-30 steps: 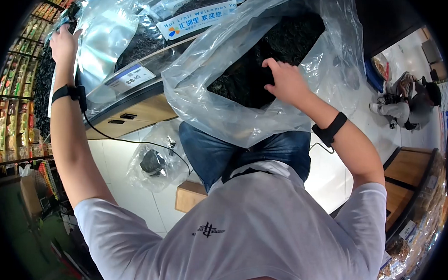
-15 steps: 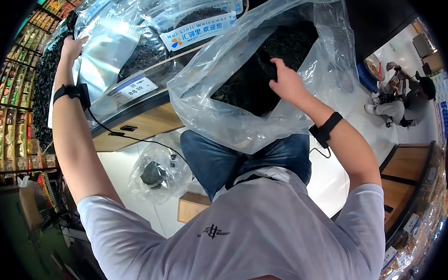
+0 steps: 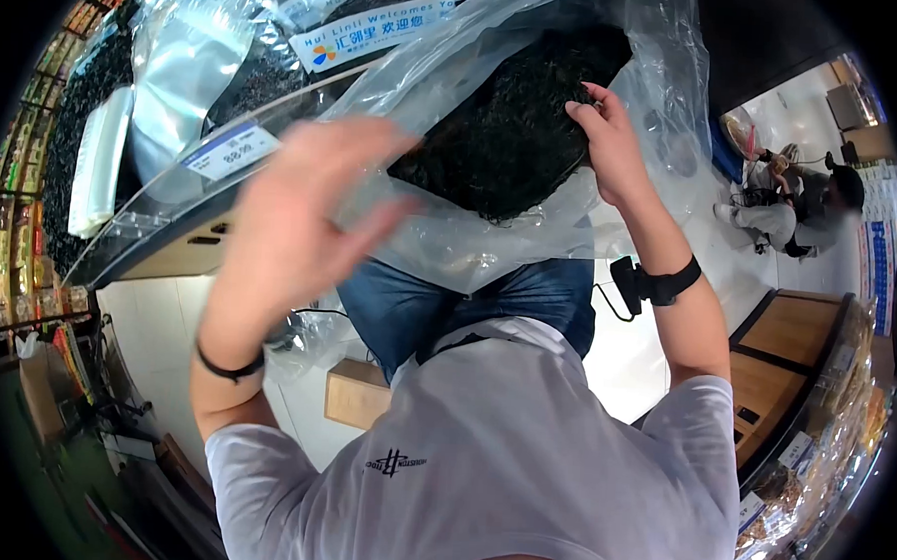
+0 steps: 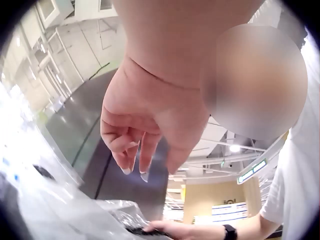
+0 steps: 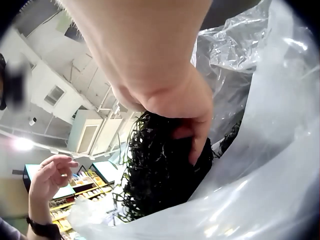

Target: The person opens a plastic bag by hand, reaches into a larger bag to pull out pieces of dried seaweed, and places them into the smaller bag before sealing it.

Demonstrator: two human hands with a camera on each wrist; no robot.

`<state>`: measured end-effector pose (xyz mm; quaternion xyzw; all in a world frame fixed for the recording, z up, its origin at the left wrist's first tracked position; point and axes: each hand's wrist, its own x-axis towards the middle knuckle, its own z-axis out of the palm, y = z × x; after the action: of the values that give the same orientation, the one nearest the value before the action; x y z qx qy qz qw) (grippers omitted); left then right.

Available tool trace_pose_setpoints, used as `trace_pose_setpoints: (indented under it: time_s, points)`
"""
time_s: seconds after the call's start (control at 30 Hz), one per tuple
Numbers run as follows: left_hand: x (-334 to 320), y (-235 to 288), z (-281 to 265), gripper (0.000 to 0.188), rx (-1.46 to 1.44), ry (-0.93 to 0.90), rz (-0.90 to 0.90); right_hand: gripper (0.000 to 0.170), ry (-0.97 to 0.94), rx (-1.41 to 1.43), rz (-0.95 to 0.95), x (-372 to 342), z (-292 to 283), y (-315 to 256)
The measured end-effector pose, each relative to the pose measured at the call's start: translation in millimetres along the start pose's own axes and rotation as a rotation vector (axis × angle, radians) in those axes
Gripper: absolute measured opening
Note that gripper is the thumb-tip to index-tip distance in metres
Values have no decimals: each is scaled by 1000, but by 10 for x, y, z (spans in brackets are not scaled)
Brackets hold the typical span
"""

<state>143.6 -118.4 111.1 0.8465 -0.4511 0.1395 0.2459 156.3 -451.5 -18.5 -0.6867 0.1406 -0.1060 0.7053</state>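
Observation:
A dark, stringy dried mass (image 3: 505, 122) lies in the mouth of a large clear plastic bag (image 3: 420, 244). My right hand (image 3: 615, 142) pinches the mass at its right edge; in the right wrist view the thumb and fingers of that hand (image 5: 170, 95) press into the black strands (image 5: 160, 175). My left hand (image 3: 322, 194), blurred, is in the air left of the bag, fingers apart and holding nothing. The left wrist view shows the same hand (image 4: 150, 115) with its fingers loosely bent and empty.
A counter bin at left holds packaged dark goods behind a price tag (image 3: 232, 150), with a white packet (image 3: 101, 165) at its end. A smaller clear bag (image 3: 310, 349) and wooden block (image 3: 356, 393) are on the floor. Another person (image 3: 822, 211) crouches at right.
My left hand has left the far left of the bin and come right, towards the bag. The dark mass has risen into fuller view, and my right hand has shifted slightly right.

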Motion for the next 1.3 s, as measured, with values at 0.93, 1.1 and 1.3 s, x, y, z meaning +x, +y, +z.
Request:
trace_pose_setpoints:
  time_s: [0.93, 1.1, 1.3]
  points:
    - [-257, 623, 1154, 27, -127, -19, -76, 43, 263, 343, 111, -527, -262, 112]
    - [-217, 612, 1192, 26, -181, 30, -75, 44, 313, 345, -67, -559, -223, 219]
    - [-183, 587, 1193, 29, -222, 86, -93, 48, 328, 397, -185, -619, -183, 94]
